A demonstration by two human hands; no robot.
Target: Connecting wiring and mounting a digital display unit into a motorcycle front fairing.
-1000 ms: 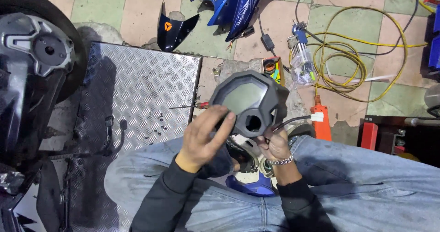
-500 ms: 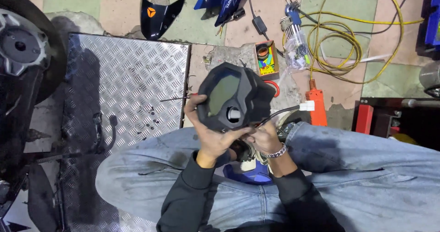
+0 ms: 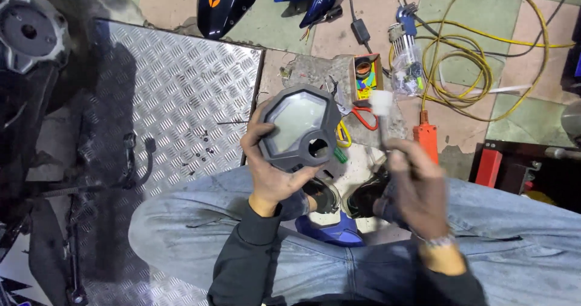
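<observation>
A tiled floor (image 3: 272,16) in pink and green carries a ribbed metal plate (image 3: 175,94) at the left and a coiled yellow cable (image 3: 478,70) at the right. The person sits with jeans-clad legs drawn in. The left hand (image 3: 272,167) is raised, its grip closed round the edge of a grey instrument cluster (image 3: 299,127) held face-up above the knees. The right hand (image 3: 417,185), blurred, pinches a thin stem topped by a white connector (image 3: 381,102). Beyond lie a small colourful open box (image 3: 366,76), red-handled scissors (image 3: 363,118) and a dark blue fairing piece (image 3: 224,6).
</observation>
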